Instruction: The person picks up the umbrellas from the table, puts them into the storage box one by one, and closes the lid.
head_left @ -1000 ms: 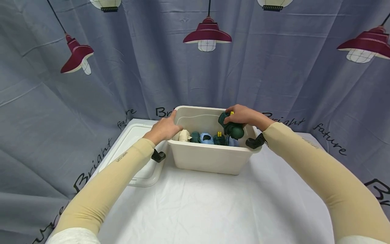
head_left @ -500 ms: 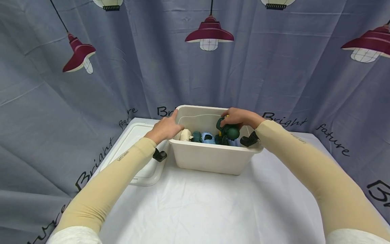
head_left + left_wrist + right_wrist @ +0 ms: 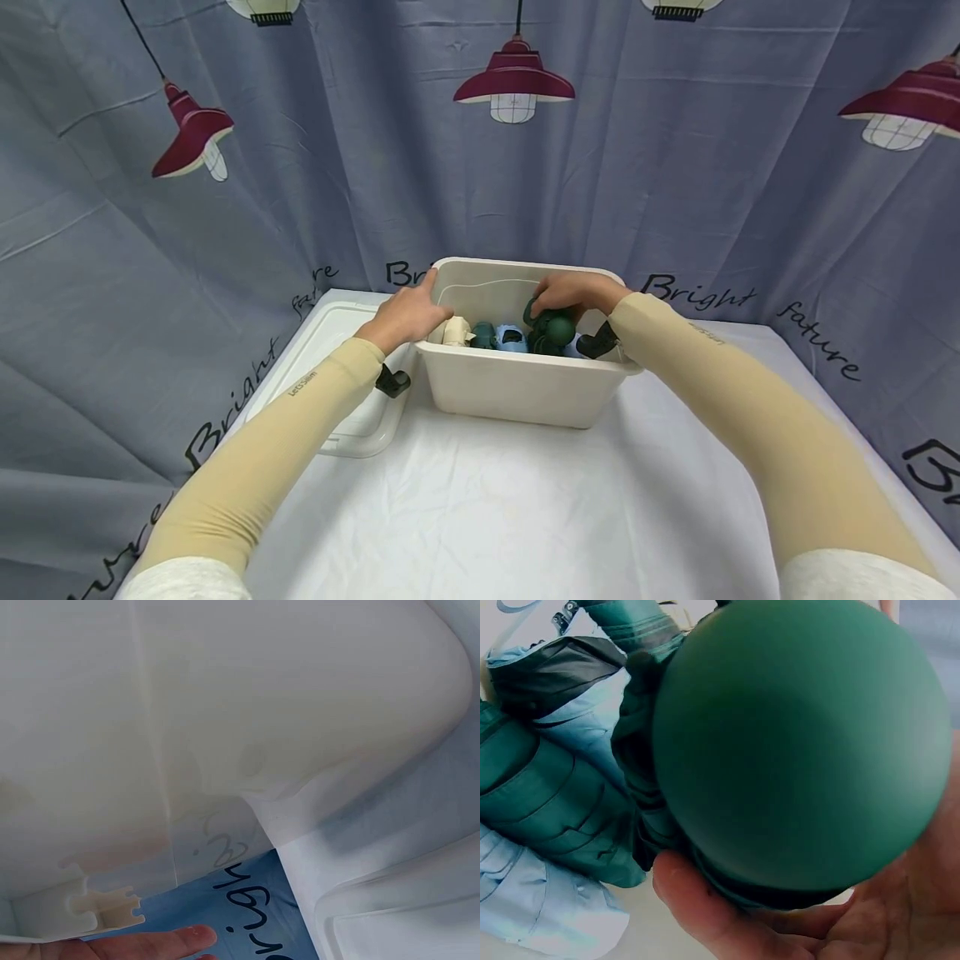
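Note:
A dark green folded umbrella (image 3: 558,331) is tilted inside the white storage bin (image 3: 517,387), gripped by my right hand (image 3: 579,291). In the right wrist view its round green end cap (image 3: 802,742) faces the camera, thumb curled against the cloth below. My left hand (image 3: 405,318) holds the bin's left rim, thumb inside; one finger (image 3: 161,943) lies along the outside of the rim in the left wrist view. Several other folded umbrellas line the bin: a cream one (image 3: 455,332), a teal one (image 3: 483,336), a light blue one (image 3: 511,338). Another light blue umbrella (image 3: 544,896) lies at the right.
The white bin lid (image 3: 363,433) lies on the table at the left, partly under my left forearm. A white cloth (image 3: 480,508) covers the table. A grey-blue curtain (image 3: 375,167) printed with lamps hangs close behind the bin. A black wrist mount (image 3: 597,342) overlaps the bin's right end.
My right hand has moved left and lower into the bin with the green umbrella, now covering the yellow-tagged green one. My left hand has stayed on the rim.

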### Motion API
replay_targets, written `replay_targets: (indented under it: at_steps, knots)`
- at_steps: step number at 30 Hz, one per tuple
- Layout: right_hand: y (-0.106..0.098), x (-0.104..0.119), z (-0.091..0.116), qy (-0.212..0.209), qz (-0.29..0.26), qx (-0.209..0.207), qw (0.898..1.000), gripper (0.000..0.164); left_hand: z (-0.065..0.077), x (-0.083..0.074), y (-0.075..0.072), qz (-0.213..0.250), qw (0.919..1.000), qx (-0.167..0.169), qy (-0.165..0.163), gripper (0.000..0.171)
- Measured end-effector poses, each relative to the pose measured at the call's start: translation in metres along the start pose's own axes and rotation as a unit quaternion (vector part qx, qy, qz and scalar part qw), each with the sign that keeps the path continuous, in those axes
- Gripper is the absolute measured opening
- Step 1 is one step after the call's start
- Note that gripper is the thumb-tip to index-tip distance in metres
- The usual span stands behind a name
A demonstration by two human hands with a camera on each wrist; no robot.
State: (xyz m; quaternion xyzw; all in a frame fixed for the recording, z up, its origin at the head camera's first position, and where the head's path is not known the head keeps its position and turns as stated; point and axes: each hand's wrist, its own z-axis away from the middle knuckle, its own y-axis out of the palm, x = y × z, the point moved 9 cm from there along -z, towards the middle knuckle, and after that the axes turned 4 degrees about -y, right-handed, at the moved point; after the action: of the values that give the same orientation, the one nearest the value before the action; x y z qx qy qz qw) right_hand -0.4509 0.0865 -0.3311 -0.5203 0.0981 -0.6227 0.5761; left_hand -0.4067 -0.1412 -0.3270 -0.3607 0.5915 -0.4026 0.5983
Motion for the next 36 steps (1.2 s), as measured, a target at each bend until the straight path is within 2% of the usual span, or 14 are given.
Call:
replay_targets:
  at_steps: [8, 12, 23, 30, 36]
  knots:
    - [0.008, -0.002, -0.012, 0.006, 0.000, 0.009, 1.000, 0.037, 0.000, -0.001, 0.000, 0.000, 1.0000, 0.003, -0.003, 0.089]
    - [0.012, -0.003, -0.015, 0.010, -0.010, 0.014, 1.000, 0.033, 0.000, -0.001, 0.000, -0.003, 1.0000, 0.001, -0.005, 0.089]
    - [0.020, -0.003, -0.018, 0.021, -0.009, 0.057, 0.998, 0.041, 0.000, -0.001, 0.000, 0.001, 1.0000, 0.006, -0.007, 0.089]
    - [0.025, -0.001, -0.017, 0.017, -0.005, 0.086, 0.996, 0.045, 0.000, -0.002, -0.002, 0.001, 1.0000, 0.001, -0.002, 0.087]
    - [0.029, 0.004, -0.012, 0.007, -0.015, 0.111, 0.994, 0.046, 0.002, -0.002, -0.001, 0.001, 1.0000, 0.009, -0.004, 0.088]
